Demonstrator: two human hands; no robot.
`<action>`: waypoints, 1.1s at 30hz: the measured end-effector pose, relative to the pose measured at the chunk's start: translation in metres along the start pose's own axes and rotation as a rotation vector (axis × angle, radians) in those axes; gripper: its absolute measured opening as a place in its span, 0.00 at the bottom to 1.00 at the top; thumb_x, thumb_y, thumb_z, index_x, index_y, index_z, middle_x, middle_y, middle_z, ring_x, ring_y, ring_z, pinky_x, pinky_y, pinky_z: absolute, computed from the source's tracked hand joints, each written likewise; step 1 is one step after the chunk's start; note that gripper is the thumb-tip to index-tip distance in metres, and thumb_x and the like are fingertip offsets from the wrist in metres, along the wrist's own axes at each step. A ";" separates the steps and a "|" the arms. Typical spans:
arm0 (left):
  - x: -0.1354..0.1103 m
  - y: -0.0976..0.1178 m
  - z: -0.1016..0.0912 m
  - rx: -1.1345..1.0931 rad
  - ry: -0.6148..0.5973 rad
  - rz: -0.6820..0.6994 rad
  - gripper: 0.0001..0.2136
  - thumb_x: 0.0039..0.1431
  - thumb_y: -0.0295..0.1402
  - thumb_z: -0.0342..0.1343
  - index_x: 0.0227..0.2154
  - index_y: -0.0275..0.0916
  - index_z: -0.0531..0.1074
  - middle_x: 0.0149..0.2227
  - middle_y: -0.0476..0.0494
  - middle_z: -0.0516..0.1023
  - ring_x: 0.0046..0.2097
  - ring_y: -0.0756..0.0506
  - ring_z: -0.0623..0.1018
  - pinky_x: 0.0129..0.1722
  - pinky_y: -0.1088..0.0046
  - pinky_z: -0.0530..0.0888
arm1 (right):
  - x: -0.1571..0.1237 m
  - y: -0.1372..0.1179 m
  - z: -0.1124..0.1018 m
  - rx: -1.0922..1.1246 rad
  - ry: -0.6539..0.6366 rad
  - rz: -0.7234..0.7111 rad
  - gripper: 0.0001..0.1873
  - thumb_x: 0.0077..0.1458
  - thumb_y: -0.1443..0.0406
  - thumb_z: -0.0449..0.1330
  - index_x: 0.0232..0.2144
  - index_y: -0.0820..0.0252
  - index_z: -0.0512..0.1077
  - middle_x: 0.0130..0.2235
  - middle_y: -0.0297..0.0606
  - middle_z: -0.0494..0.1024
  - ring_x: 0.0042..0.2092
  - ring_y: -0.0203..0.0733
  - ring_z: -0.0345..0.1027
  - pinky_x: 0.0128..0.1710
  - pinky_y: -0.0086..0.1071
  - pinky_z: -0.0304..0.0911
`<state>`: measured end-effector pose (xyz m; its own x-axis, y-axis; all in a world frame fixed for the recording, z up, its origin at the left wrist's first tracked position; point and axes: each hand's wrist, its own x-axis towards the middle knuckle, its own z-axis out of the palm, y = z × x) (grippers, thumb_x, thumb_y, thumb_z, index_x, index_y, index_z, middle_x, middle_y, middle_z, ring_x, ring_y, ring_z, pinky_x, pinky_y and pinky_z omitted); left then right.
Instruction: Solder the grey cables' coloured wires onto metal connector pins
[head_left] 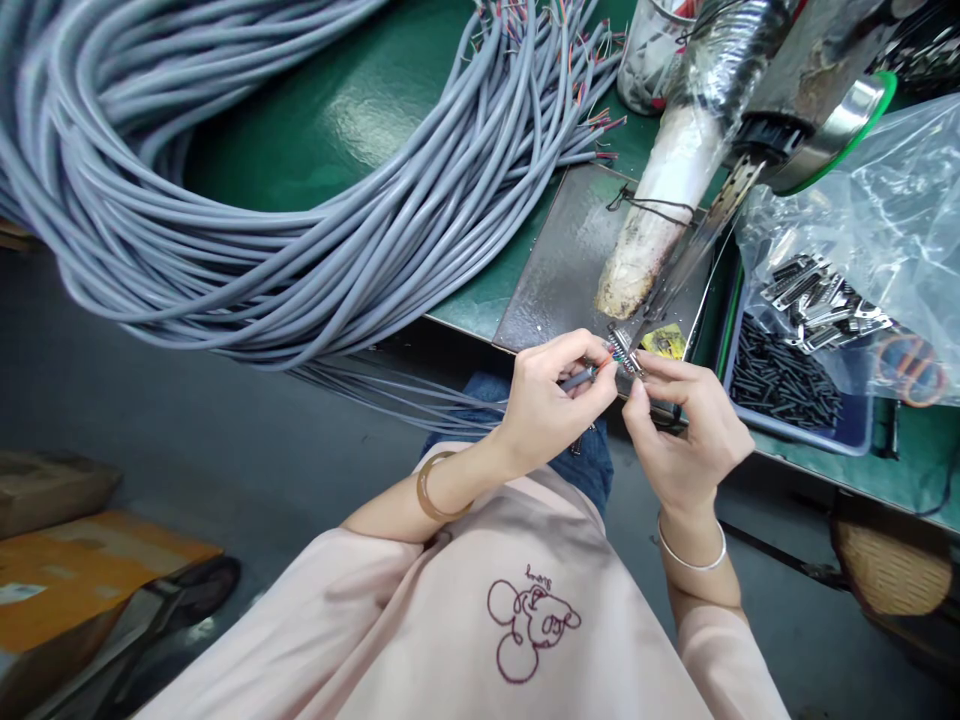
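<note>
Left hand (559,395): thumb and index finger nearly closed, pinching a grey cable (577,380) just behind its stripped end. Right hand (690,425): thumb and index closed to a narrow pinch on the near end of a small metal connector (624,350), other fingers loosely bent. Connector sits between the two sets of fingertips, at the front edge of a dark metal plate (551,265). Coloured wires (609,358) from the cable reach its pin side; too small to tell which ones are joined. Slanting metal bar (694,240) comes down from beyond the right hand, lower end right at the connector; contact can't be told. Yellow piece (666,341) on the plate, just beyond the right fingers. Wrapped tube (660,200) points down at both hands from beyond them. Big coil of grey cables (337,240) beyond and left of the left hand, on a green table (926,475). Right of the right hand: blue tray (832,432) with short black pieces (780,380), and a clear plastic bag (900,200) with metal parts (825,300) overlapping it.
</note>
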<state>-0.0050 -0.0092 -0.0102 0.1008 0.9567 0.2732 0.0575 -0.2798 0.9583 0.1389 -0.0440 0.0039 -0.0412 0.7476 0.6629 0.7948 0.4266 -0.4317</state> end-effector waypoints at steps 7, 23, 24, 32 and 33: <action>-0.001 -0.002 0.000 -0.014 -0.025 -0.032 0.05 0.59 0.26 0.58 0.27 0.36 0.71 0.29 0.49 0.74 0.26 0.55 0.69 0.27 0.79 0.67 | -0.002 0.002 0.000 -0.040 0.002 -0.018 0.11 0.54 0.75 0.67 0.34 0.55 0.71 0.42 0.35 0.84 0.42 0.37 0.80 0.43 0.29 0.75; -0.007 -0.006 -0.016 -0.563 -0.248 -0.357 0.02 0.57 0.27 0.61 0.33 0.35 0.73 0.30 0.49 0.74 0.26 0.56 0.74 0.25 0.81 0.71 | -0.008 -0.004 -0.005 0.192 0.064 0.340 0.06 0.54 0.70 0.67 0.30 0.57 0.73 0.38 0.35 0.84 0.37 0.39 0.81 0.32 0.29 0.76; -0.007 -0.008 -0.017 -0.580 -0.257 -0.377 0.02 0.56 0.27 0.60 0.33 0.36 0.74 0.28 0.49 0.74 0.25 0.55 0.73 0.25 0.81 0.70 | -0.009 -0.004 -0.005 0.191 0.071 0.330 0.06 0.54 0.70 0.67 0.30 0.57 0.73 0.37 0.35 0.84 0.37 0.39 0.81 0.32 0.29 0.76; -0.004 -0.007 -0.016 -0.588 -0.264 -0.450 0.09 0.54 0.34 0.66 0.29 0.36 0.72 0.25 0.51 0.72 0.24 0.55 0.70 0.23 0.81 0.67 | -0.014 -0.002 -0.003 0.157 0.069 0.289 0.06 0.55 0.70 0.67 0.31 0.57 0.74 0.38 0.34 0.84 0.38 0.40 0.81 0.34 0.32 0.77; -0.003 -0.006 -0.015 -0.565 -0.251 -0.447 0.11 0.54 0.35 0.67 0.28 0.35 0.72 0.25 0.51 0.72 0.24 0.56 0.69 0.23 0.81 0.67 | -0.013 -0.002 -0.003 0.141 0.072 0.256 0.06 0.55 0.71 0.67 0.31 0.56 0.74 0.38 0.34 0.84 0.38 0.40 0.81 0.36 0.33 0.77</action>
<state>-0.0209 -0.0095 -0.0155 0.4141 0.9032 -0.1132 -0.3647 0.2786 0.8885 0.1396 -0.0561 -0.0026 0.1968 0.8044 0.5606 0.6814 0.2988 -0.6681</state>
